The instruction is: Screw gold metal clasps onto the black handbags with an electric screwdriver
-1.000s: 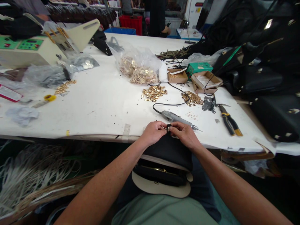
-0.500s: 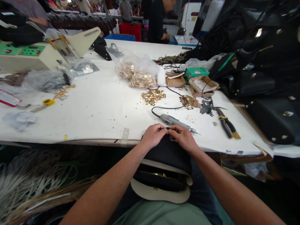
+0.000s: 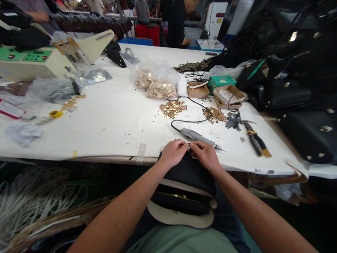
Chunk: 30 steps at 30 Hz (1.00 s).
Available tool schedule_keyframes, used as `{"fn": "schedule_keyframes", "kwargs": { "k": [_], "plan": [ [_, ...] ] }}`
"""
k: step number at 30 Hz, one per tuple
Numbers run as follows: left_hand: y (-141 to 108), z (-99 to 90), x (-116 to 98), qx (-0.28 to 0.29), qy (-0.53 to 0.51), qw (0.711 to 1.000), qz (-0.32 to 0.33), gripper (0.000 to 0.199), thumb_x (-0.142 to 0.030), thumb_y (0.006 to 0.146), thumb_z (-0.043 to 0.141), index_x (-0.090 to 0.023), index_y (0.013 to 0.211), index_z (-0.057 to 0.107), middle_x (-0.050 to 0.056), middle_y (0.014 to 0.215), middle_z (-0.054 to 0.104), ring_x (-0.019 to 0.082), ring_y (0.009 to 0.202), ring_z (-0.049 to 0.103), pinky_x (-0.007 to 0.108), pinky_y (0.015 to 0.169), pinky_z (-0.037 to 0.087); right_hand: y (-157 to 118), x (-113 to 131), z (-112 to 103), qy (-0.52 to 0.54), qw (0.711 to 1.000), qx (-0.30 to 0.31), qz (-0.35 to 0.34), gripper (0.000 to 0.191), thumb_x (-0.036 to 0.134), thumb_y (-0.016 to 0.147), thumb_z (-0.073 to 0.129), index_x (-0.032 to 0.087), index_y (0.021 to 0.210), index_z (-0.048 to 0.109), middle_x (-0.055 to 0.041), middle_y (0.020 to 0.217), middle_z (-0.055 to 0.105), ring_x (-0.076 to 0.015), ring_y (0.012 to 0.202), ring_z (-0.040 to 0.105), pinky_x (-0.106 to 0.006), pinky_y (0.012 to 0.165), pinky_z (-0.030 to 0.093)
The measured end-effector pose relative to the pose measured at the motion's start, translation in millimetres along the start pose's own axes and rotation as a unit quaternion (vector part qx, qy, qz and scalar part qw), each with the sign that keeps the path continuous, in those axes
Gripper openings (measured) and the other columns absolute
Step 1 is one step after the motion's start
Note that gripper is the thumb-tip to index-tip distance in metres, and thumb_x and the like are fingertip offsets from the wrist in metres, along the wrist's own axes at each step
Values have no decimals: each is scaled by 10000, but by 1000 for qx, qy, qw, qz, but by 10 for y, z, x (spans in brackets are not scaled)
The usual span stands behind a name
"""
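A black bag (image 3: 191, 175) with a beige flap (image 3: 181, 218) and a gold zipper lies on my lap against the table edge. At its far end my left hand (image 3: 174, 151) and my right hand (image 3: 205, 154) meet, fingertips pinched together. Between them is something small, too hidden by the fingers to name. Just beyond my hands lies a grey electric screwdriver (image 3: 200, 136), its tip pointing right. Two piles of gold metal pieces, one (image 3: 172, 109) nearer the middle and one (image 3: 214, 115) to its right, sit past the screwdriver.
Pliers (image 3: 256, 140) rest on the white table (image 3: 105, 123) at the right. Farther back are a plastic bag of gold parts (image 3: 155, 82), small cardboard boxes (image 3: 198, 90) and a green box (image 3: 222, 80). Black bags (image 3: 305, 133) are heaped at the right. A person (image 3: 176, 24) stands beyond the table.
The view has shifted very slightly. Both hands stay pinched together at the same spot on the bag, with barely any finger movement.
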<state>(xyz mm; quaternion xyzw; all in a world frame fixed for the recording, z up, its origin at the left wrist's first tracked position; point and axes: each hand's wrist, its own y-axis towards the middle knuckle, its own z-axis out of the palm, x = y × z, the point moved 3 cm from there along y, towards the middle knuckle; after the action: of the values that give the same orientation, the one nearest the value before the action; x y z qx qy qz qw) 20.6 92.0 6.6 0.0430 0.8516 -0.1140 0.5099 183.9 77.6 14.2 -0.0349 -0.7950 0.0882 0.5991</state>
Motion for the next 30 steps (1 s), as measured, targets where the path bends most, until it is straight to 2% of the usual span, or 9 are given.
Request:
{"fn": "schedule_keyframes", "kwargs": {
  "k": [11, 16, 18, 21, 24, 26, 28, 30],
  "plan": [
    [-15, 4, -68, -6, 28, 999, -19, 262, -344, 881, 534, -219, 763, 732, -5, 750, 708, 163, 736, 610, 237, 601, 380, -32, 11, 46, -51, 997, -34, -38, 342, 431, 925, 559, 183, 722, 680, 13, 610, 607, -156, 612, 556, -278, 604, 412],
    [-10, 14, -60, -1, 26, 999, -23, 270, -344, 891, 521, -219, 760, 721, -10, 716, 680, 161, 717, 593, 240, 602, 373, -19, 8, 50, -52, 998, -29, -28, 334, 409, 919, 555, 183, 709, 682, 12, 609, 618, -155, 612, 570, -275, 602, 417],
    [1, 9, -60, 3, 23, 1000, -21, 276, -348, 897, 520, -211, 754, 712, -7, 703, 671, 161, 708, 589, 243, 604, 375, 2, 2, 45, -42, 999, -19, -19, 328, 413, 911, 563, 178, 722, 691, 8, 619, 626, -154, 614, 577, -273, 600, 422],
    [-11, -19, -75, 14, 16, 1000, -17, 295, -367, 908, 527, -197, 730, 690, -3, 686, 661, 158, 687, 584, 246, 601, 377, 26, 14, 19, -8, 1000, 1, 7, 289, 429, 880, 606, 168, 845, 726, 7, 647, 646, -151, 607, 587, -269, 598, 438],
    [-104, -56, -95, 28, 9, 999, -15, 308, -375, 916, 530, -189, 715, 673, -4, 653, 644, 151, 644, 571, 249, 587, 378, -9, 61, 5, 39, 996, 68, 35, 304, 432, 852, 646, 160, 959, 732, 6, 658, 666, -148, 599, 602, -265, 599, 454],
    [-209, -71, -96, 38, 6, 999, -16, 303, -377, 919, 531, -186, 732, 675, -5, 645, 644, 149, 622, 567, 250, 578, 383, -68, 92, 11, 45, 991, 121, 42, 289, 417, 853, 648, 159, 949, 737, -6, 670, 688, -149, 611, 619, -261, 603, 458],
    [-319, -72, -80, 46, -4, 999, -20, 269, -376, 920, 541, -186, 809, 694, -2, 680, 675, 149, 623, 582, 251, 578, 395, -122, 98, 19, 29, 989, 143, 39, 251, 382, 855, 643, 162, 925, 743, -18, 696, 711, -150, 634, 637, -254, 613, 463],
    [-407, -67, -51, 49, -24, 998, -34, 214, -358, 908, 576, -191, 962, 699, -4, 735, 713, 151, 632, 608, 253, 580, 408, -139, 76, 33, 8, 990, 133, 38, 211, 339, 852, 636, 165, 901, 746, -21, 693, 716, -144, 628, 638, -241, 600, 458]
  ]
}}
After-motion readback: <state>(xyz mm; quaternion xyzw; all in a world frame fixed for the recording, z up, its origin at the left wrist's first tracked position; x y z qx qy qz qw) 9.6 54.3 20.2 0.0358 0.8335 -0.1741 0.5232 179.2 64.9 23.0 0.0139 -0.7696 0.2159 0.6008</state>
